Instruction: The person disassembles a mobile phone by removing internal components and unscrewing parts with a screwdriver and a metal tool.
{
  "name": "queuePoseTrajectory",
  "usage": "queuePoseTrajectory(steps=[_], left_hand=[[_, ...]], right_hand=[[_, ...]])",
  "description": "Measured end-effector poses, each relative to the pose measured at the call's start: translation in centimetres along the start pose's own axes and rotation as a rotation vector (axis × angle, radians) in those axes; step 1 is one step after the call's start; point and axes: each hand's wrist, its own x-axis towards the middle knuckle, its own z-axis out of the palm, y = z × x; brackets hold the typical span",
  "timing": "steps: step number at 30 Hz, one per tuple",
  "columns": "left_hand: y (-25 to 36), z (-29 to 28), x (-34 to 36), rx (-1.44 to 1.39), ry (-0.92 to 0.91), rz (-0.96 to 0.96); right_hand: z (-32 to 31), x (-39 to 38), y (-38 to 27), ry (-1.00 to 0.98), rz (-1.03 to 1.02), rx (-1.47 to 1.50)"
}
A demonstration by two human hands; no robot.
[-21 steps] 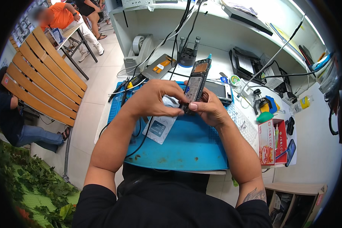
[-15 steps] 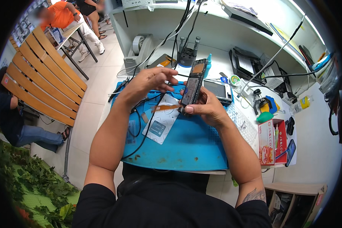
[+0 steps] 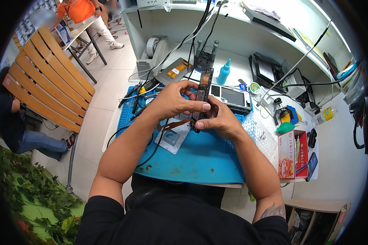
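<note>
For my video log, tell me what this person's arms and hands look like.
Short, plain black fabric sleeves end above the elbows. A dark inked tattoo marks the right arm near its sleeve hem. The left hand and right hand are ungloved; no watch shows.

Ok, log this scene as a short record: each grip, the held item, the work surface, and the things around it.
Left grip: thumb and fingers on the slim dark phone-like device
Right grip: holding the same device near its lower end
Held item: raised over the bench; thin orange-brown ribbon strip reaching left from near its lower end
Work surface: bright blue stained mat, patterned white card on it
Beyond: upright light-blue bottle
Right side: rounded green bulb, open red-and-white cardboard box
</note>
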Motion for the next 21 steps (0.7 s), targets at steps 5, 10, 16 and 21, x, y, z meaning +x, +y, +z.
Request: queuePoseTrajectory(steps=[5, 10, 16, 21], left_hand=[[-0.1, 0.0, 0.2, -0.036, -0.014, -0.013], [-0.2, 0.2, 0.1, -0.045, 0.011, -0.017], [-0.7, 0.4, 0.5, -0.082, 0.027, -0.017], [-1.6, 0.4, 0.9, -0.114, 0.033, 0.022]], right_hand=[[0.2, 0.0, -0.1, -0.014, -0.020, 0.033], [-0.2, 0.3, 0.6, -0.018, -0.038, 0.044], [-0.3, 0.1, 0.4, 0.001, 0.002, 0.127], [-0.5, 0.4, 1.0, 0.042, 0.001, 0.106]])
